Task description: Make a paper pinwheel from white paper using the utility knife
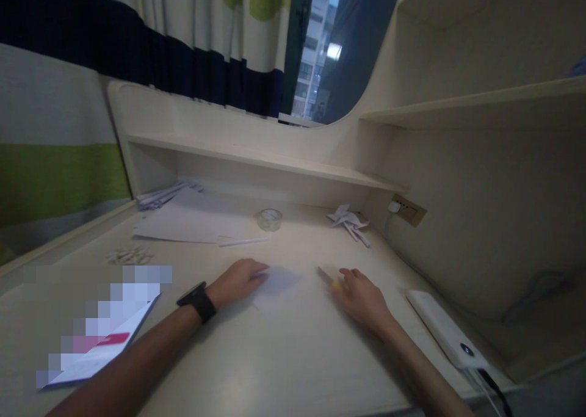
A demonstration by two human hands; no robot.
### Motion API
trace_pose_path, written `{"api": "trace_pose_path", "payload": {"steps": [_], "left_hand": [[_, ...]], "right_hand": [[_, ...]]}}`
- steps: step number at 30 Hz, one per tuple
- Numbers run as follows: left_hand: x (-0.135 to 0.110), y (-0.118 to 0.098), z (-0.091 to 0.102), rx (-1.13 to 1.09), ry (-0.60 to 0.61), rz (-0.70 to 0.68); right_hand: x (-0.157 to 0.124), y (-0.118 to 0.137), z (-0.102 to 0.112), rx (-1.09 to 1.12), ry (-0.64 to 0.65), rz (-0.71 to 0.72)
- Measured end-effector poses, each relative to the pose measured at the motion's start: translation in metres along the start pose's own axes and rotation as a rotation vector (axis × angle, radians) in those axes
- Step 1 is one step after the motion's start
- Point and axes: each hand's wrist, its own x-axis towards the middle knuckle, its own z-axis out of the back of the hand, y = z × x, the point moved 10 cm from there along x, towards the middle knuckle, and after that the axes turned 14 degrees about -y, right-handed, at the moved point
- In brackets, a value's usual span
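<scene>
My left hand (240,281), with a black watch on the wrist, pinches the left side of a piece of white paper (277,286) above the desk. The paper is blurred, with a pointed corner hanging toward me. To the right, apart from the paper, my right hand (361,298) is closed around a small bladed tool (326,275). Its grey blade points left toward the paper, and a bit of yellow shows at the fingers. Blur and the fingers hide whether it is a knife or scissors.
White sheets (187,215) and rolled papers (165,196) lie at the back left, near a tape roll (270,220) and a thin white stick (243,242). Folded paper pinwheels (348,221) are back right. A white power bank (446,328), a tablet-like screen (114,337) and small pale pieces (129,256) flank my arms.
</scene>
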Motion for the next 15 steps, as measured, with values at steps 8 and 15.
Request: {"api": "trace_pose_path", "payload": {"steps": [8, 15], "left_hand": [[0.003, -0.002, 0.004, 0.154, -0.061, 0.005], [0.002, -0.001, 0.004, 0.167, -0.064, 0.01]], "right_hand": [[-0.021, 0.01, 0.005, 0.089, -0.025, 0.069], [-0.025, 0.065, 0.011, 0.35, 0.129, 0.39]]}}
